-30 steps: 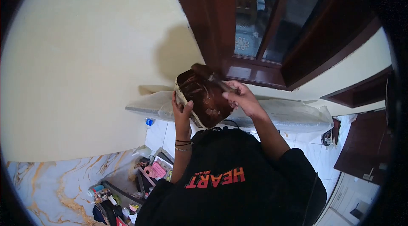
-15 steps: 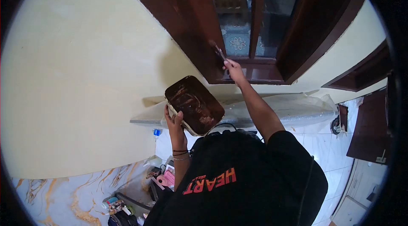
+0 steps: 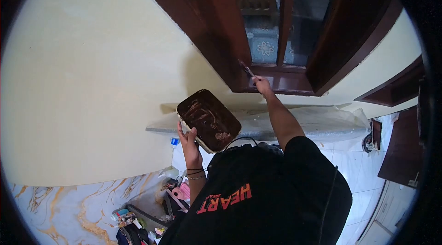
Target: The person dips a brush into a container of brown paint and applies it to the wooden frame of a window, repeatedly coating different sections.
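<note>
My left hand (image 3: 189,143) grips the side of a rectangular paint tub (image 3: 209,120), its thumb over the rim. Dark brown paint coats the inside of the tub. In my right hand (image 3: 262,85) is a paintbrush (image 3: 247,69), held by its handle. The bristle end is at the lower left corner of a dark brown wooden window frame (image 3: 216,47), beside the glass panes (image 3: 264,37). Whether the bristles touch the wood is hard to tell.
A cream wall (image 3: 92,84) surrounds the frame. Below the sill lies a ledge covered with plastic sheeting (image 3: 317,127). Assorted items, including a pink object (image 3: 182,191), lie at lower left beside marble-patterned panelling (image 3: 60,208). A brown panel (image 3: 400,146) stands at right.
My right hand and the brush have moved down and slightly right along the frame, toward its lower corner. The tub has shifted slightly down in view, still in my left hand.
</note>
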Motion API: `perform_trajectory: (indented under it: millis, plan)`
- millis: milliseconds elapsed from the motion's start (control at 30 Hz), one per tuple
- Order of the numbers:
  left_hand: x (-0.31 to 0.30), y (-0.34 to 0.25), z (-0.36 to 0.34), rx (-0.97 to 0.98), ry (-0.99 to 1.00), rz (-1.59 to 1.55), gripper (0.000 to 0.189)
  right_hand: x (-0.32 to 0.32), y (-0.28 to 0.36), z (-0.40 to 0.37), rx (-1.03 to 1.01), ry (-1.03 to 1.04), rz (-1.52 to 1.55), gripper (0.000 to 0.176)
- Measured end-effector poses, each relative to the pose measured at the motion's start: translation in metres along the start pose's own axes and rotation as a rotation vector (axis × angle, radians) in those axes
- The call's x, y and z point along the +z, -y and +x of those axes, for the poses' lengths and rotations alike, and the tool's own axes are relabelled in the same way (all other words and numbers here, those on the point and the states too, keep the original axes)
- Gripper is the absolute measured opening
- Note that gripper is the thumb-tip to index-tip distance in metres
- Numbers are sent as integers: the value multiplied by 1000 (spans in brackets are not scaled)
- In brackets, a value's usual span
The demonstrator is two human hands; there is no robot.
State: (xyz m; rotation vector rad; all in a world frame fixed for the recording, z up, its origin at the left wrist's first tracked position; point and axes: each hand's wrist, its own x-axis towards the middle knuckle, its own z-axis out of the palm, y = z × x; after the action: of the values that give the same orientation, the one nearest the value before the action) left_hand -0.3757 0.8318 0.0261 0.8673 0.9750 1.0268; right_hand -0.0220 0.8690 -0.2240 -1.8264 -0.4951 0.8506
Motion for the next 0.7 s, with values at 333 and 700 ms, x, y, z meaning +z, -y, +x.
perform_trajectory:
  millis: [333, 700]
  plan:
    - [-3, -3, 0, 6, 2, 12, 75, -19, 21, -16, 41, -80, -456, 37]
    - [-20, 6, 5, 3, -22, 14, 73, -10, 57, -18, 193, -136, -622, 36]
